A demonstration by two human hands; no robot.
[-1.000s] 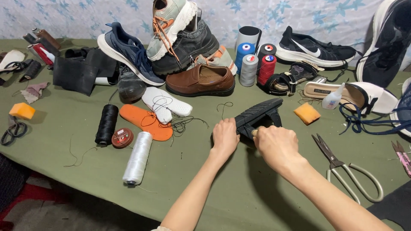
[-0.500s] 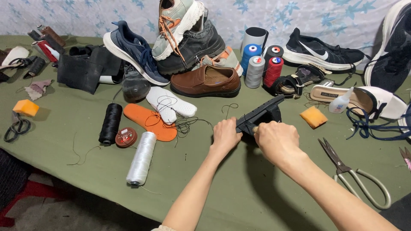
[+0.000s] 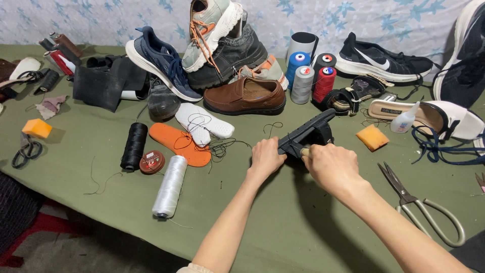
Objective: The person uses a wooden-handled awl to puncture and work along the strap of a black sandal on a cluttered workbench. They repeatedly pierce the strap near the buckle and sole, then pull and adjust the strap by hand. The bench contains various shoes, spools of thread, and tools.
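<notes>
- Head view: the left hand is curled closed on the near end of a black shoe piece that lies tilted on the green table, near its middle.
- The right hand is also closed, on the same piece from the other side; a small pale tool tip shows at its fingers, but what kind of tool it is cannot be told.
- Progress, as a judgement: the piece is gripped by both hands and being worked on; no finished seam or glued edge shows, so the work looks to be in its middle, with nothing set aside as done.
- Loose dark thread trails from just left of the left hand toward an orange insole and a white insole.
- Farther left lie a white thread spool, a black thread spool and a small red tin.
- Large scissors lie to the right of the right forearm, untouched; an orange sponge sits beyond them.
- A brown leather shoe and upright thread cones stand behind the hands.
</notes>
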